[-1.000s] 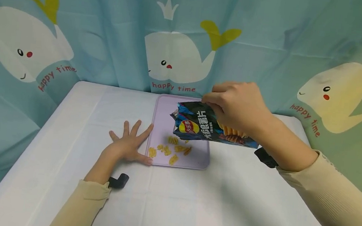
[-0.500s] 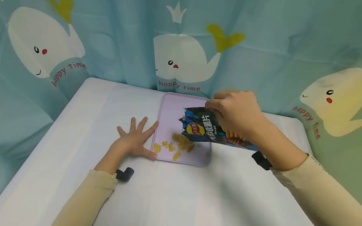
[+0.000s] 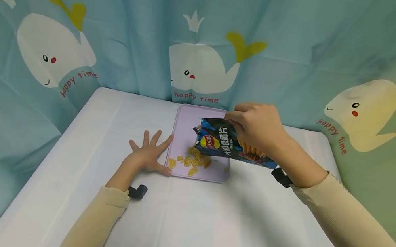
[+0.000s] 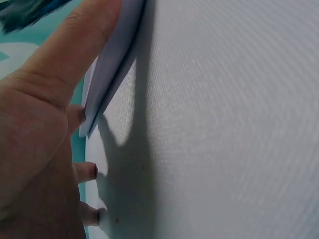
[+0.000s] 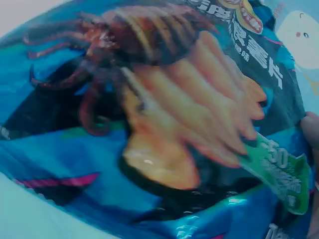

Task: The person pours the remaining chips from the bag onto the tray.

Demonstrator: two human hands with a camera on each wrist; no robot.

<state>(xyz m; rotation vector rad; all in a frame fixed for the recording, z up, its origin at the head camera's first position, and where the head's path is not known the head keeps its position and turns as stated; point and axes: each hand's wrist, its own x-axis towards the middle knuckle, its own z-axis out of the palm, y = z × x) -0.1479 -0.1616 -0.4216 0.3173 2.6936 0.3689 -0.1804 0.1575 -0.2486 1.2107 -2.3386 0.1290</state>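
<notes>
In the head view, a dark blue and black bag of potato chips (image 3: 230, 142) lies tilted on its side above the tray. My right hand (image 3: 257, 123) grips its upper edge, and the torn mouth faces left and down. Ridged yellow chips (image 3: 194, 161) form a loose pile on the near half of the lilac tray (image 3: 185, 122). My left hand (image 3: 148, 154) has its fingers spread, with thumb and index finger touching the tray's left rim. In the left wrist view the left thumb (image 4: 79, 40) lies against the tray's side. Printed chips and a squid fill the right wrist view on the bag (image 5: 164, 109).
A white cloth covers the table (image 3: 189, 218). Behind it hangs a blue curtain (image 3: 138, 34) printed with whales, close to the tray's far edge. A dark wrist camera (image 3: 137, 192) sits on the left wrist.
More chips have dropped from the bag, and the pile below its mouth has grown. The head view has shifted a little. My left hand stays at the tray's rim.
</notes>
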